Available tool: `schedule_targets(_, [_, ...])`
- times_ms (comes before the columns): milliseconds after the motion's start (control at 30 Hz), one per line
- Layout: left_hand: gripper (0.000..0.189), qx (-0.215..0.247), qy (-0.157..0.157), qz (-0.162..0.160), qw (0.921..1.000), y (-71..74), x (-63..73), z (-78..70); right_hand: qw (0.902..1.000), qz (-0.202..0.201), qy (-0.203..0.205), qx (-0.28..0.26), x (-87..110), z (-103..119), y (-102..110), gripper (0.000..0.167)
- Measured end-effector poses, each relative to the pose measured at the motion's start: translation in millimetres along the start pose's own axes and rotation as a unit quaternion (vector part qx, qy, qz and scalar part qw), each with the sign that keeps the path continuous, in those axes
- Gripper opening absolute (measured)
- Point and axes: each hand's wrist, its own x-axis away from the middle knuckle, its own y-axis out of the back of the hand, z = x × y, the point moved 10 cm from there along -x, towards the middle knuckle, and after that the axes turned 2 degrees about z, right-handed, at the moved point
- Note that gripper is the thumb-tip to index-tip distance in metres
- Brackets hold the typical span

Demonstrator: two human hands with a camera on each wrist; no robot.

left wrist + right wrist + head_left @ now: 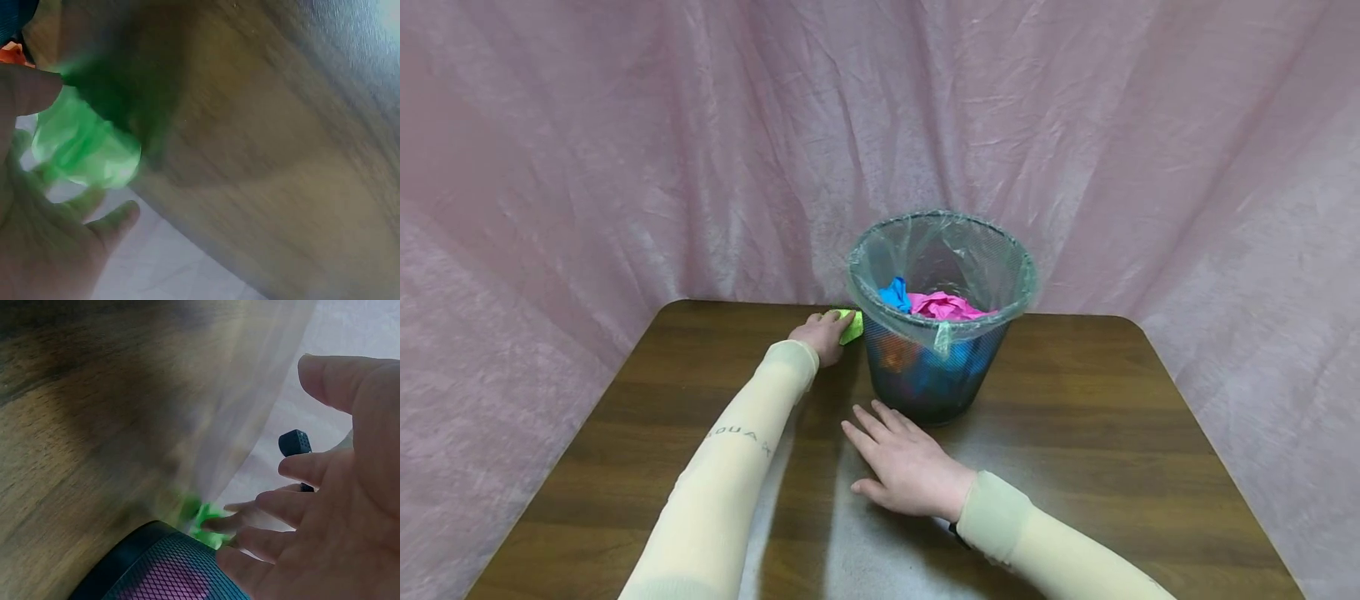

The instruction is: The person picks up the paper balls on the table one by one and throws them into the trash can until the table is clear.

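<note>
At the far edge of the table, my left hand (823, 336) holds a crumpled piece of light green paper (852, 327), just left of a black mesh wastebasket (928, 404). In the left wrist view the thumb lies on one side of the green paper (87, 147) and the fingers are on the other. My right hand (910, 467) is in front of the basket, palm down with fingers spread and holding nothing. The right wrist view has its fingers close to the mesh wall (181, 569).
A clear plastic liner (943, 337) covers the basket's rim. Inside are crumpled pink paper (947, 307) and blue paper (895, 294), with orange showing through the mesh. The brown wooden table (1097, 433) ends at a pink curtain (760, 150).
</note>
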Motion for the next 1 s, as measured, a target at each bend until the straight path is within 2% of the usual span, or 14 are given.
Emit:
schedule_targets(167, [0.067,0.009,0.016,0.013,0.9997,-5.1,9.6,12.5,0.9999,-0.01,0.006,0.012,-10.3,2,-1,0.081])
schedule_targets(567, [0.059,0.007,0.008,0.04,0.9991,-25.0,20.6,38.7,0.9997,0.018,-0.017,-0.008,-36.8,3,-8,0.082])
schedule_targets(833, [0.057,0.007,-0.021,0.02,0.9996,-27.6,38.9,52.0,0.9994,0.027,-0.019,-0.011,-32.6,5,-9,0.081])
schedule_targets(1000, [0.056,-0.006,-0.046,0.022,0.9987,-32.0,53.7,52.8,0.9993,0.029,-0.02,-0.013,-27.9,2,-9,0.081])
